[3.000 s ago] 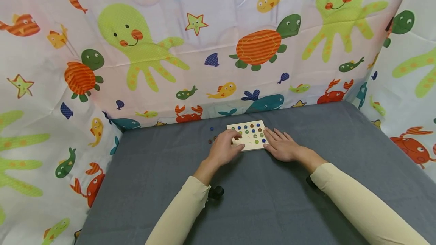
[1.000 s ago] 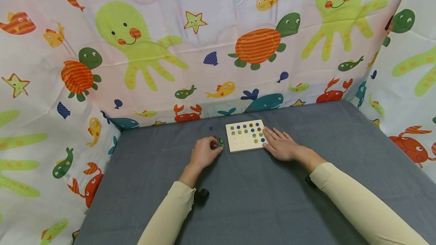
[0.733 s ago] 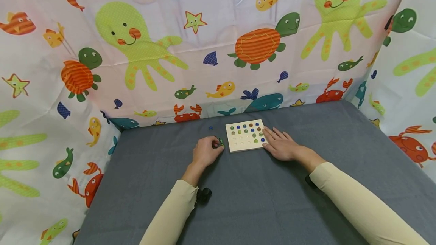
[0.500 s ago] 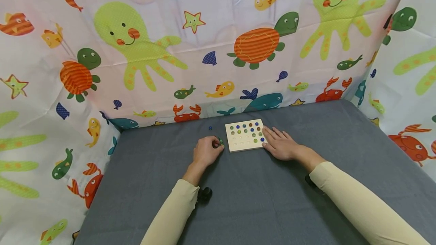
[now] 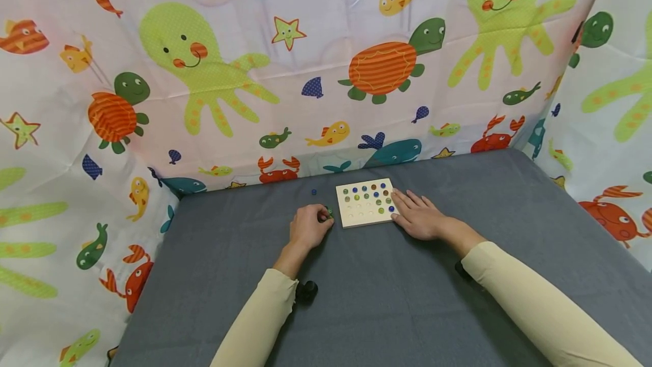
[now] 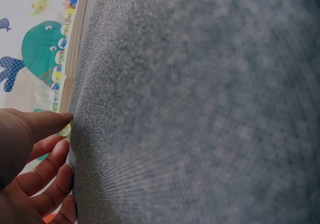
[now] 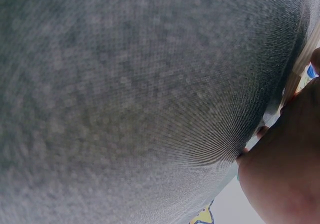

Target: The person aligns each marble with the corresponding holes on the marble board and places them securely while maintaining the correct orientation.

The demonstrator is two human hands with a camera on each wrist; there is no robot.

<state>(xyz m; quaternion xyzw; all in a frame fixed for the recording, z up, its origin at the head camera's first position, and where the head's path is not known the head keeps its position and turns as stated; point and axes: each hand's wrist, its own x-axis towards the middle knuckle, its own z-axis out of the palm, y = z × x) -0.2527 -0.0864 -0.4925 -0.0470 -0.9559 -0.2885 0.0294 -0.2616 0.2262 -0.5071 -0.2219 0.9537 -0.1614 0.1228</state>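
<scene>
A pale wooden board (image 5: 363, 218) with rows of round hollows lies on the grey cloth. Coloured glass marbles fill its far rows and right side; several near-left hollows are bare. Just left of the board is my left hand (image 5: 307, 226), low at the cloth. In the left wrist view, thumb and index finger pinch a yellow-green marble (image 6: 65, 130), partly hidden by the fingers. Green marbles (image 5: 330, 210) show beside the fingertips in the head view. My right hand (image 5: 419, 217) rests with straight fingers on the board's right edge.
A single blue marble (image 5: 313, 192) lies on the cloth (image 5: 387, 287) beyond my left hand. Behind the table hangs a curtain (image 5: 305, 27) printed with sea animals, and it also runs along both sides.
From over the board's near-left part, my left hand has moved left to the loose marbles, closing finger and thumb on one. My right hand has stayed on the board's edge.
</scene>
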